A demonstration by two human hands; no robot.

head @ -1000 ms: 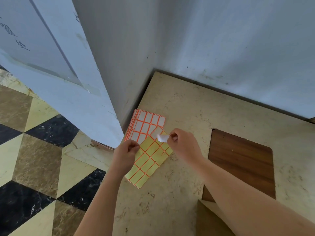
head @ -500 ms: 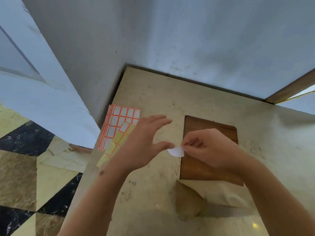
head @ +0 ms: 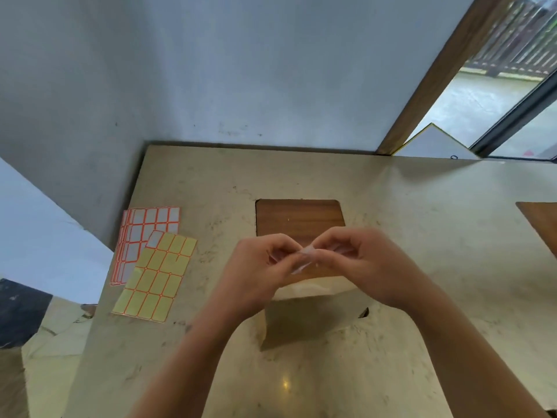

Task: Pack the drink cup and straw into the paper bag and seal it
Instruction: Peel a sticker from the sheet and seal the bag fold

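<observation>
A brown paper bag (head: 304,321) stands on the beige table (head: 422,230), right below my hands, with its top folded over. My left hand (head: 259,273) and my right hand (head: 361,263) meet just above the bag's top edge. Both pinch a small white sticker (head: 304,260) between their fingertips; the sticker is blurred. The cup and the straw are not visible.
A yellow label sheet (head: 153,279) lies at the table's left edge, overlapping a white sheet with orange borders (head: 141,230). A wooden inlay (head: 298,218) sits behind the bag, another at the far right (head: 542,224). Walls close the back and left; tiled floor lies lower left.
My view swung right from the label sheets to the bag. My right hand carried the peeled white sticker over, and my left hand left the sheets and joined it above the bag's top.
</observation>
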